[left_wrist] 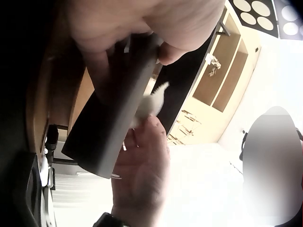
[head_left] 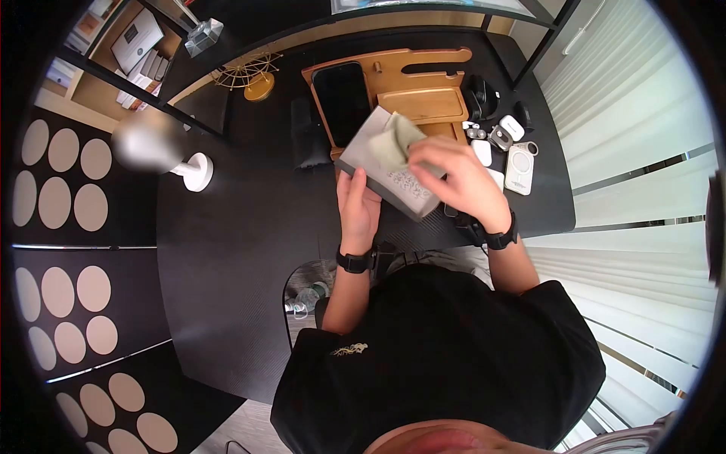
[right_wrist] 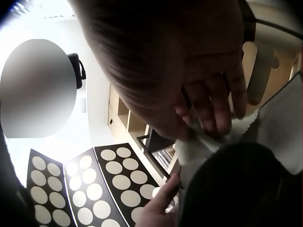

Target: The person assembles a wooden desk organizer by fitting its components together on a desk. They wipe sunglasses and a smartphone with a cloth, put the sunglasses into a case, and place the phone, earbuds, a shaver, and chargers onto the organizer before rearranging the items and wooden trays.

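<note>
My left hand [head_left: 358, 212] grips the lower left edge of a flat, book-shaped grey thing [head_left: 408, 195], its thumb on the pale face. That face carries a small dark printed pattern, and the thick side [left_wrist: 106, 125] looks dark grey in the left wrist view. With curled fingers my right hand [head_left: 463, 180] pinches a pale cloth [head_left: 387, 146] over this face. The cloth [left_wrist: 152, 105] has a zigzag edge and is bunched under the fingertips. The grey thing is held tilted above the desk, in front of a wooden organizer [head_left: 420, 68].
A black phone [head_left: 342, 102] leans on the organizer's left side. To the right lie earbud cases [head_left: 511, 127], a white power bank [head_left: 519, 168] and dark glasses [head_left: 484, 97]. A white lamp [head_left: 198, 172] and a golden wheel ornament [head_left: 259, 86] stand leftward on the black desk [head_left: 227, 265].
</note>
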Tool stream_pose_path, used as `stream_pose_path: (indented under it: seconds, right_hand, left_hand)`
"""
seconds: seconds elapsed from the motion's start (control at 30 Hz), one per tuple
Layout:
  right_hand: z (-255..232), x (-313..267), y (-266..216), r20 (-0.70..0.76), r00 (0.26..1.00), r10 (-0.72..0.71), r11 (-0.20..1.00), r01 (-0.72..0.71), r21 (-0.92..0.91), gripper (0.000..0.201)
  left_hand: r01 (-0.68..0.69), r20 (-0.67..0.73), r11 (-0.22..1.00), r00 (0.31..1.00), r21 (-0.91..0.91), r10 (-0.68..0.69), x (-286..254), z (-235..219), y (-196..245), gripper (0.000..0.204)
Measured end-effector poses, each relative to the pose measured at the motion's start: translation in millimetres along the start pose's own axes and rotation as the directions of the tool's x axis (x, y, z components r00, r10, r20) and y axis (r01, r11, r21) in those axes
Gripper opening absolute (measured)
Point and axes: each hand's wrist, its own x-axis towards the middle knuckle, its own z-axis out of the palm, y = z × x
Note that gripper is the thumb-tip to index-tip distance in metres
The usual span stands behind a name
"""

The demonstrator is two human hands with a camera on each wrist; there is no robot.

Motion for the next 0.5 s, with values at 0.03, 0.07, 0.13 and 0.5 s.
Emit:
stream_pose_path:
  seconds: [0.03, 0.07, 0.13, 0.5]
  right_hand:
    - [2, -3, 1, 0.003, 1.000, 0.000, 1.000, 0.000, 0.001, 0.014]
    - [3, -6, 1, -0.005, 1.000, 0.007, 1.000, -0.006, 0.025, 0.014]
    - [5, -13, 7, -0.054, 0.997, 0.059, 0.991, -0.052, 0.127, 0.014]
    - [6, -27, 18, -0.346, 0.937, -0.049, 0.976, -0.029, -0.215, 0.025]
  left_hand:
    - [0.002, -0.009, 1.000, 1.000, -0.003, -0.002, -1, 2, 0, 0.044]
    - [0.000, -0.013, 1.000, 1.000, -0.003, 0.000, -2, 2, 1, 0.044]
    - [0.006, -0.024, 1.000, 1.000, -0.004, -0.006, -3, -1, 4, 0.044]
    - [0.055, 0.058, 0.997, 0.997, -0.055, -0.052, -8, 0, 6, 0.045]
